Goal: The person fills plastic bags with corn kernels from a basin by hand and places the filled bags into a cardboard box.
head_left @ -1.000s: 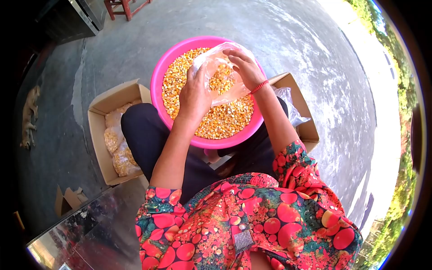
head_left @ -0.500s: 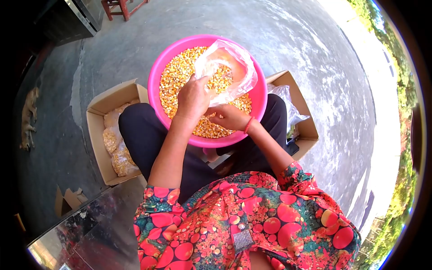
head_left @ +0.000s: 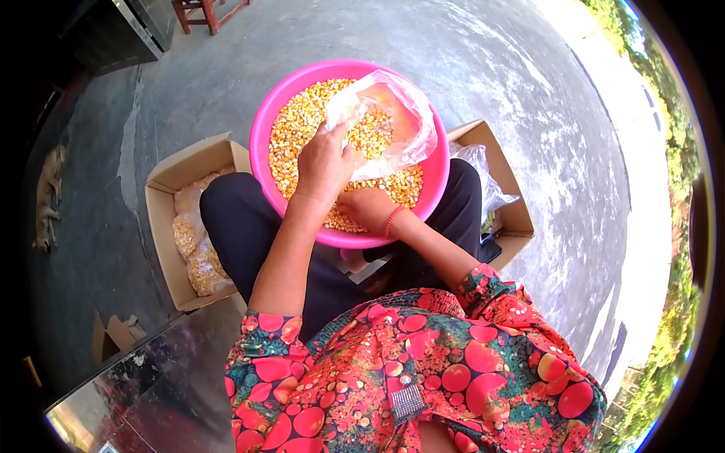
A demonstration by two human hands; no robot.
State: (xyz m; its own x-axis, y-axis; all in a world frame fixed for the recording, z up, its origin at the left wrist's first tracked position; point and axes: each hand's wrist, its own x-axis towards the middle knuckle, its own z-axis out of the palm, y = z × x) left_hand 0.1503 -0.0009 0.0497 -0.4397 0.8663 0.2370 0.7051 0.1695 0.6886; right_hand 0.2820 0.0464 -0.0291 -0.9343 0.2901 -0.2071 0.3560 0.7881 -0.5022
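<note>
A pink basin rests on my lap, filled with yellow and orange corn kernels. My left hand pinches the near left rim of a clear plastic bag, whose mouth gapes over the kernels. Through the film some kernels show, but I cannot tell whether they lie inside or beneath it. Low in the basin, my right hand, with a red band at the wrist, is pressed down into the corn just below the bag. Its fingertips are hidden there.
Left of my knee stands a cardboard box holding bagged kernels. Another box with clear plastic is at the right. A dog lies on the concrete floor; a red stool stands farther off.
My right hand has shifted slightly down and left, from above the kernels into them. The left hand keeps hold of the bag, which has moved only a little.
</note>
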